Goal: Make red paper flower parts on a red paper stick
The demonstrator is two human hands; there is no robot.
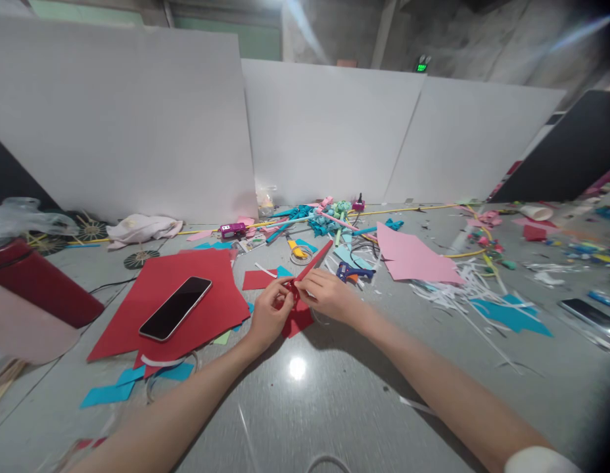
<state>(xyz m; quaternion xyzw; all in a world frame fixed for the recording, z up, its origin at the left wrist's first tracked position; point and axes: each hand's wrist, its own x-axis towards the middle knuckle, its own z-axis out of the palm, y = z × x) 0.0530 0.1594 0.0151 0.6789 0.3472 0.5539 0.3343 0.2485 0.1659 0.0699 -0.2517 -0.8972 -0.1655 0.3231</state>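
My left hand [271,307] and my right hand [329,294] meet at the middle of the grey table, fingers pinched together. Between them is a small red paper piece, mostly covered by the fingers. A narrow red paper stick [315,259], rolled or folded, slants up and right from my right hand's fingertips. Below the hands lies a red paper scrap [300,320]. A blue hot glue gun [355,271] rests just beyond my right hand. Left of my left hand, a black-screened phone [175,307] lies on large red paper sheets [115,322].
Behind the hands sit paper flowers [322,220] in teal, mint and pink, and a yellow-handled tool [299,249]. Pink paper [413,256] and white strips [463,286] spread rightward. A red bottle [43,282] stands left. White panels [329,131] close off the back.
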